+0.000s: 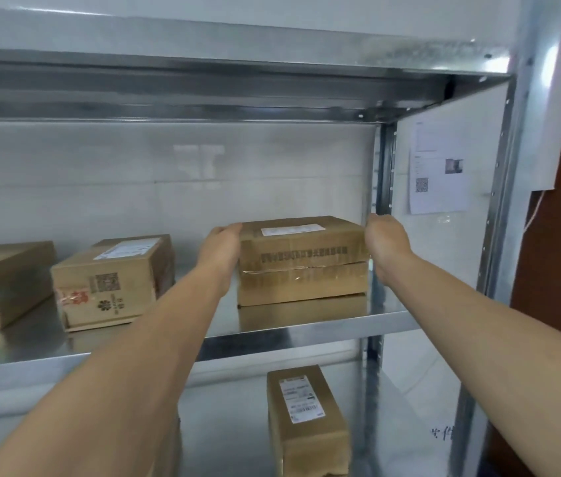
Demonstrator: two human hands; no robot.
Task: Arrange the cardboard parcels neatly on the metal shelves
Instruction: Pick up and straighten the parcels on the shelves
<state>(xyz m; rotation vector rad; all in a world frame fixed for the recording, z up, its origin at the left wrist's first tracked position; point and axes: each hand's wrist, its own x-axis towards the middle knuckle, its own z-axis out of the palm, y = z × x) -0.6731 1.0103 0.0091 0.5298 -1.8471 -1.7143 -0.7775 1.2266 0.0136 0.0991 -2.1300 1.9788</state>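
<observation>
A wide taped cardboard parcel [303, 259] with a white label on top rests on the middle metal shelf [306, 330], near its right end. My left hand [222, 251] presses against its left side and my right hand [387, 244] against its right side, so both grip it. To the left on the same shelf stand a smaller parcel [113, 280] with a QR code and red print, and another parcel [0, 287] at the frame's left edge. A narrow parcel [306, 418] with a white label lies on the shelf below.
The upper metal shelf [237, 67] hangs low overhead. A metal upright post [499, 208] bounds the rack on the right, with a printed paper sheet [439, 166] on the white wall behind. A white wall closes the back of the rack.
</observation>
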